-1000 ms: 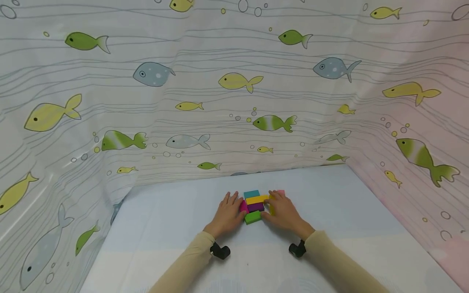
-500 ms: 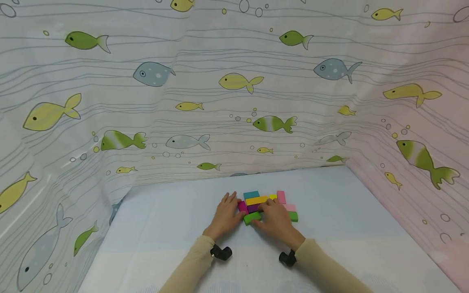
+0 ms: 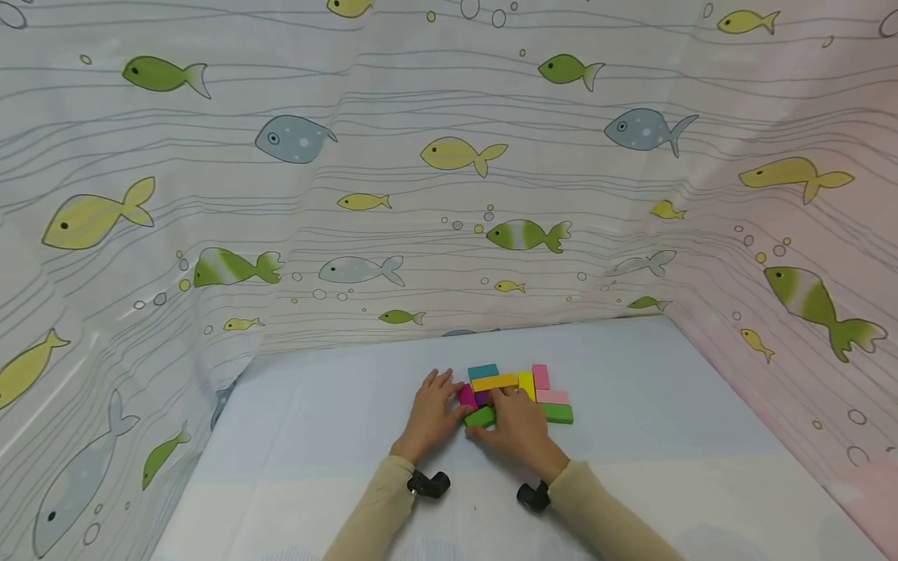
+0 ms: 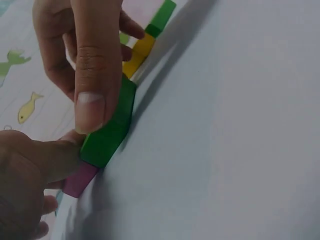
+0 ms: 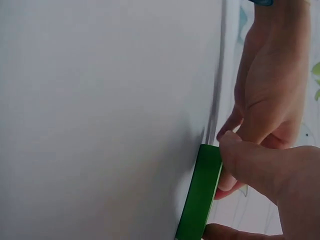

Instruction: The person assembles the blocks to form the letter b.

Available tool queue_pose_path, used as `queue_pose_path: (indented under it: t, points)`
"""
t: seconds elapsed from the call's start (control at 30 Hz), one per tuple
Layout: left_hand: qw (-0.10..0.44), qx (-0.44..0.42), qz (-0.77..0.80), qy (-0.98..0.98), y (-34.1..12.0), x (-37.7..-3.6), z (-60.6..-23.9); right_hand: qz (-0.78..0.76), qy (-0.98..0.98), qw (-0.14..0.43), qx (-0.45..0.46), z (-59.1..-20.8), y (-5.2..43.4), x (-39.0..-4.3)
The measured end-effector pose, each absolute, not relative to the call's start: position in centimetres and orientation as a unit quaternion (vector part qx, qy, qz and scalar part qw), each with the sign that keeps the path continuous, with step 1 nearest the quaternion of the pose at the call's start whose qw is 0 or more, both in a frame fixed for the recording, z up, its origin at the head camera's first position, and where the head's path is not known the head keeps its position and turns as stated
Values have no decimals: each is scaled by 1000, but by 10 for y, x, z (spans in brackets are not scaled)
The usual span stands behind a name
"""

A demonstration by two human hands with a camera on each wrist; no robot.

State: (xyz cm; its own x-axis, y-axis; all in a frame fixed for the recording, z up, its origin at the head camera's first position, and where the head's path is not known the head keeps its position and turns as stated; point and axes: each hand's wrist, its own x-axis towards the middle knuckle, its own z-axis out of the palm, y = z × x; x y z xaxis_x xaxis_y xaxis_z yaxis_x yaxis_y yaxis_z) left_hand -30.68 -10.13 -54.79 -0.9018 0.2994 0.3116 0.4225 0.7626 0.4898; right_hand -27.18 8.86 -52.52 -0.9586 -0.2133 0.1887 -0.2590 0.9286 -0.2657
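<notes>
Small coloured blocks lie fitted together flat on the table. My right hand pinches the green block at the near left, its thumb on the front and fingers over the back, beside the purple block. In the left wrist view that thumb crosses the green block. My left hand rests at the left end, fingers stretched past the magenta block, thumb touching the green block's corner. The orange-yellow block and teal block lie behind. My right hand hides part of the purple block.
Right of the hands lie a yellow block, an upright pink block, a light pink block and a second green block. A fish-patterned curtain surrounds the pale table.
My right hand has moved left from the yellow block to the near-left green block, uncovering the pink and green blocks on the right. The left hand has barely moved.
</notes>
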Motion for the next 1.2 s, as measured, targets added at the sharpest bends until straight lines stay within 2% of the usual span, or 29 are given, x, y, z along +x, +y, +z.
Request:
queue_pose_path:
  t: [0.17, 0.6, 0.8, 1.2]
  points:
    - [130, -210, -259, -934, -99, -307, -547, 146, -979, 82, 113, -525, 85, -269]
    - [139, -208, -237, -939, -102, -302, -547, 208, -970, 60, 113, -521, 86, -273]
    - [120, -204, -239, -942, -103, -304, -552, 236, -964, 27, 115, -520, 92, -274]
    - [101, -203, -200, -953, -104, -304, -542, 260, -952, -1, 159, -515, 90, -270]
